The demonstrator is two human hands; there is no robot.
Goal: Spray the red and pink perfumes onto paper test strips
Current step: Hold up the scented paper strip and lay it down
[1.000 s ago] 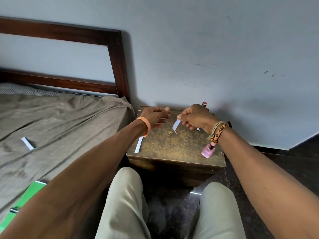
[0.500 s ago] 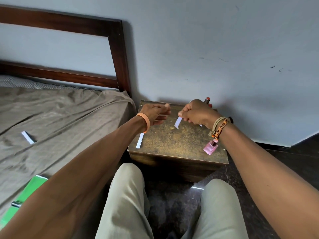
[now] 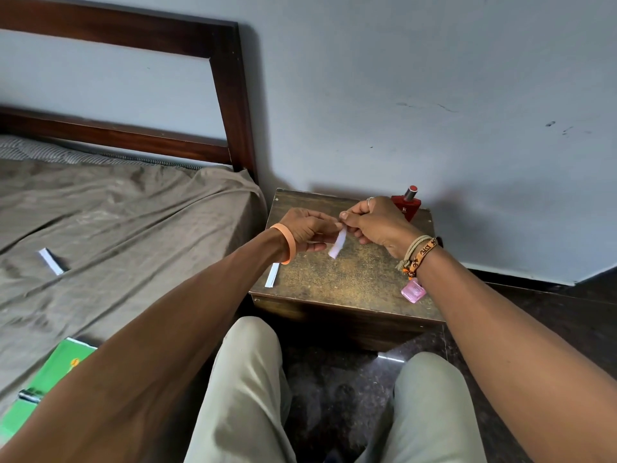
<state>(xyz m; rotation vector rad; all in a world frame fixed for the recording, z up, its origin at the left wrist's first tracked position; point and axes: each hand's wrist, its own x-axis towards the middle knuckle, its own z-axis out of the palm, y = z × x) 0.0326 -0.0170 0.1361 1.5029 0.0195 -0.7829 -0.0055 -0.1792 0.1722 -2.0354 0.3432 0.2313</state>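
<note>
Above a small brown wooden table (image 3: 334,282), my right hand (image 3: 377,223) pinches the top of a white paper strip (image 3: 338,243), which hangs down. My left hand (image 3: 309,230) touches the same strip at its upper end, fingers closed around it. A red perfume bottle (image 3: 408,205) stands upright at the table's back right, just behind my right hand. A pink perfume bottle (image 3: 414,290) sits near the front right corner, partly hidden by my right wrist. Another white strip (image 3: 272,275) lies along the table's left edge.
A bed with a brown sheet (image 3: 117,228) and dark wooden headboard (image 3: 230,95) is on the left. A white strip (image 3: 50,260) lies on the sheet, with a green book (image 3: 46,375) and a small metal object (image 3: 30,396) near the front. My knees are below the table.
My left hand has moved right and joined my right hand on the hanging strip. My right hand shifted slightly, uncovering more of the red bottle.
</note>
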